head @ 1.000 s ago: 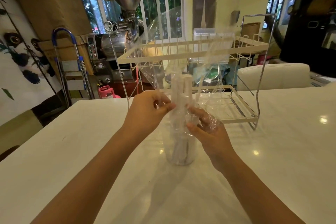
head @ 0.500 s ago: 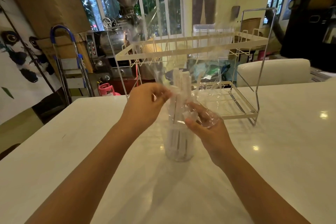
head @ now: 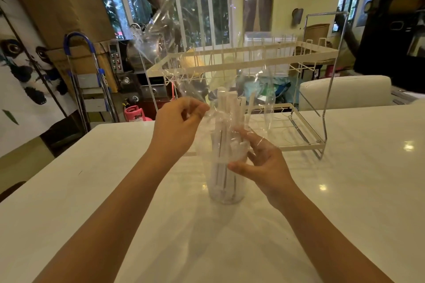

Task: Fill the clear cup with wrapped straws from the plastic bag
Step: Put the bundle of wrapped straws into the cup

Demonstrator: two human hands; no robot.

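Straws (head: 226, 108), paper-wrapped, stand in the cup (head: 226, 193) between both hands' fingers, with the bag (head: 207, 64) sheathing them. The left hand (head: 177, 128) pinches film beside the straw tops; the right hand (head: 264, 165) curls round the cup's upper wall. Probably best: draw the film straight up, cup held steady.

Head-worn view, facing forward-down, near table (head: 69, 190)
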